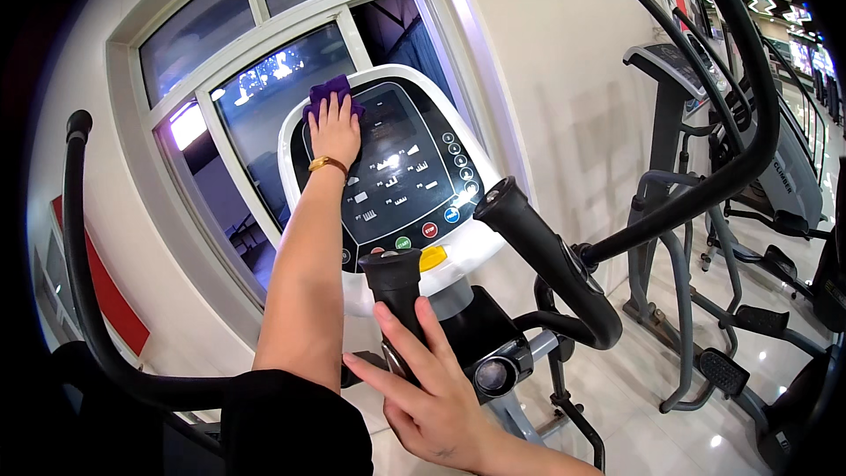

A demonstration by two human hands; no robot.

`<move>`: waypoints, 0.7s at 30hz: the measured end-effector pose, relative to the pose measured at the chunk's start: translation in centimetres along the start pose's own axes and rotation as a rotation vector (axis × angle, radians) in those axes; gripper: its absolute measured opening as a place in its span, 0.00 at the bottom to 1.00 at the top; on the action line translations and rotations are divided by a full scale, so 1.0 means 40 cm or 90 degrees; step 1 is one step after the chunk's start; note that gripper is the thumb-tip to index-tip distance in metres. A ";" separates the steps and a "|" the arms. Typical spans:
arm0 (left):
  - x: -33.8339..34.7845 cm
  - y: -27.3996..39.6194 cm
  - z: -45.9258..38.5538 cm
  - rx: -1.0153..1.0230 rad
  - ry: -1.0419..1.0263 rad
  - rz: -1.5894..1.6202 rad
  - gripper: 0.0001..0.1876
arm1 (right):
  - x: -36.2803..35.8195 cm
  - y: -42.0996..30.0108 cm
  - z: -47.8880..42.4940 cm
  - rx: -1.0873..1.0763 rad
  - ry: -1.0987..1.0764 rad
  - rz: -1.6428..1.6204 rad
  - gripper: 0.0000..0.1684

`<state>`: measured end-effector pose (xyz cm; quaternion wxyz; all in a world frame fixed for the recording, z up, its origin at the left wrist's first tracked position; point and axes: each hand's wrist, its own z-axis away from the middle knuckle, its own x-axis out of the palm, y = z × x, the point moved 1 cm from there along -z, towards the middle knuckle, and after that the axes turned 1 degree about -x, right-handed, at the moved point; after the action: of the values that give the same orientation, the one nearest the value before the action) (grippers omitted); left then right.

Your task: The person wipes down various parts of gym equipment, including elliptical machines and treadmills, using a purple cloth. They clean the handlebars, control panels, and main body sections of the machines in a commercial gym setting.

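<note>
My left hand (336,135) presses a folded purple cloth (328,89) against the upper left of the console (396,139) of an exercise machine. Its fingers lie spread over the cloth, and a gold-coloured watch or bracelet (328,162) circles the wrist. The dark console panel bears printed programme symbols and coloured buttons in a white housing. Lower down, my right hand (436,383) is over a black fixed handle (396,284), fingers extended and apart around its near part. Whether the right palm touches the handle is hidden.
A long black lever (78,211) curves up on the left, another (687,211) on the right. A second black handle grip (529,231) juts beside the console. Behind stand a framed window (284,73) and a pale wall. More exercise machines (667,112) stand on the tiled floor at right.
</note>
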<state>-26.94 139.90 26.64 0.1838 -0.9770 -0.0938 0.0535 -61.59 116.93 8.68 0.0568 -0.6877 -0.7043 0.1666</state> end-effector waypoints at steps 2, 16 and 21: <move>0.025 0.068 -0.003 -0.051 -0.004 -0.006 0.22 | 0.001 0.004 0.002 0.004 -0.001 0.006 0.31; -0.228 0.379 0.233 0.408 -0.405 0.329 0.23 | 0.003 0.006 0.004 0.007 0.033 0.059 0.30; -0.248 0.164 0.223 0.255 -0.337 0.252 0.20 | 0.011 -0.005 0.007 0.008 0.028 0.059 0.31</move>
<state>-36.78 135.00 16.64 0.3266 -0.8732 0.0649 0.3558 -61.88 117.33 8.40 0.0691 -0.7226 -0.6693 0.1585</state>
